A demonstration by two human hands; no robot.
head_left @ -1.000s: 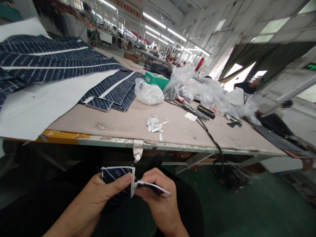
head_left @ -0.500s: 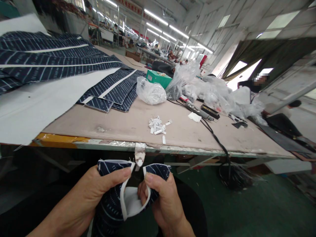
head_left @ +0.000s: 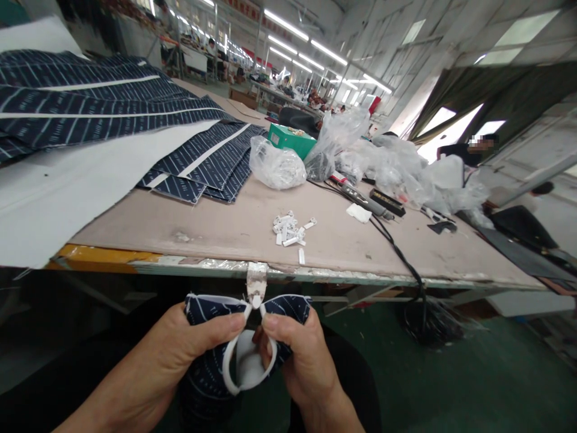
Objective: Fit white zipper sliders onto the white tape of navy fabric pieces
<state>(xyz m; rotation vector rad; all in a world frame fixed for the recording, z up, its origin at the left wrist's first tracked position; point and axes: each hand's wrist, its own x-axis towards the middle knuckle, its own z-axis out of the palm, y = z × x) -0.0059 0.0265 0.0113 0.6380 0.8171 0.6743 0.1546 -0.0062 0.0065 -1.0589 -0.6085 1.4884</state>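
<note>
My left hand (head_left: 180, 343) pinches one side of a navy patterned fabric piece (head_left: 211, 310) with a white edging (head_left: 232, 367), thumb on top. My right hand (head_left: 300, 343) grips the other side the same way. Between my thumbs the two ends of the edging come close together at a small white piece, which looks like a zipper slider (head_left: 256, 301). That piece sits at the tip of a worn metal bracket (head_left: 256, 279) fixed to the table edge. Below, the edging curves round in a loop, with the white inside of the fabric showing. My right fingers are partly hidden behind it.
On the table (head_left: 216, 234) lies a small pile of white zipper sliders (head_left: 288, 228). Striped navy fabric panels (head_left: 112, 126) are stacked at left. Further back are a green box (head_left: 291, 139), clear plastic bags (head_left: 387, 162), a grey handheld tool (head_left: 367, 200) and a black cable (head_left: 401, 258).
Both hands have brought the fabric's edging ends nearer together and up to the small white piece on the bracket. The loop below has become rounder and narrower at the top.
</note>
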